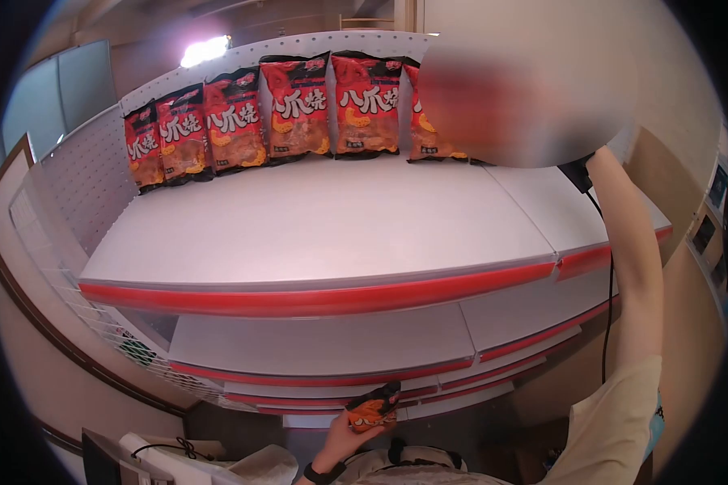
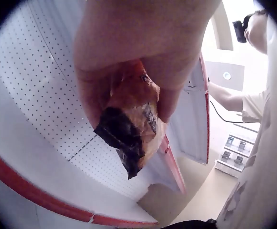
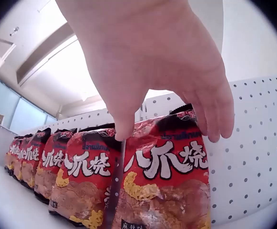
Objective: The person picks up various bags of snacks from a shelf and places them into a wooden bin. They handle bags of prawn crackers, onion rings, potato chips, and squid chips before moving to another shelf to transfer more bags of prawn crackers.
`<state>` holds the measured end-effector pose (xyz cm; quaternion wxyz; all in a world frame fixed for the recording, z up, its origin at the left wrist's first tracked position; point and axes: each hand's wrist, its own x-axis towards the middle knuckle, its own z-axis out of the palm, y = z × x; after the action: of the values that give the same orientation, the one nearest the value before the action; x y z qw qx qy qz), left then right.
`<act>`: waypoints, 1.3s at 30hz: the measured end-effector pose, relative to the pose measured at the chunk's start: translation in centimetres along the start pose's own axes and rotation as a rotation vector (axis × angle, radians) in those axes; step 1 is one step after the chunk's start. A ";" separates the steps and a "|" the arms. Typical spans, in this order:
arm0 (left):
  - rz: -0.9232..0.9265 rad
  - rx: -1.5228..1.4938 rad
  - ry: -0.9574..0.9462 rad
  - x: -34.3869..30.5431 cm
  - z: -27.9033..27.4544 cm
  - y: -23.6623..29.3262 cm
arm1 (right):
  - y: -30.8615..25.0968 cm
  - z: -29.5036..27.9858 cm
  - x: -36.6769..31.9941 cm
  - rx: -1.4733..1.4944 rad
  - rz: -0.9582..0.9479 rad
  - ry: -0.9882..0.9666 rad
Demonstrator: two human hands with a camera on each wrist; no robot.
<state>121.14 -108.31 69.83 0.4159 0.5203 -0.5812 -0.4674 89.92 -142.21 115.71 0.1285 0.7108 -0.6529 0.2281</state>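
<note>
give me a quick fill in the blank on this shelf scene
The snack bags stand in a row on the ___ shelf.
The right hand touches the row; the single bag down low is gripped by the ___ hand.
The shelf edges are ___.
Missing: top; left; red

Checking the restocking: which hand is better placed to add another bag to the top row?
Probably left: the left hand grips a snack bag, though low; the right hand only touches the end bag.

A white top shelf (image 1: 323, 226) has a red front strip (image 1: 315, 301). Behind it stands a white wall with small holes (image 1: 299, 44). Lower shelves (image 1: 323, 343) lie under it. A bright lamp (image 1: 205, 50) shines above.
</note>
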 end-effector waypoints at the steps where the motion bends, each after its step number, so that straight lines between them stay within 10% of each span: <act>1: -0.018 0.003 0.049 -0.4 -0.2 0.2 | 0.0 0.2 0.1 0.004 -0.006 0.000; 19: -0.049 0.024 0.216 -3.3 -4.1 -1.9 | 2.7 0.4 1.2 0.351 0.019 0.003; 24: -0.025 0.056 0.209 -3.6 -4.5 -1.5 | 5.2 -1.1 0.6 0.218 -0.141 0.321; 33: -0.020 0.018 0.100 -4.1 -3.5 -2.6 | 11.2 -10.5 -8.1 0.444 -0.198 0.531; 39: -0.035 -0.072 -0.094 -3.8 -0.4 -3.7 | 9.7 -9.4 -25.8 0.634 -0.001 0.608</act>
<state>122.74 -104.63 66.30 0.3985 0.4926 -0.5738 -0.5189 77.78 -116.34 109.99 0.0906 0.6161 -0.4826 0.6159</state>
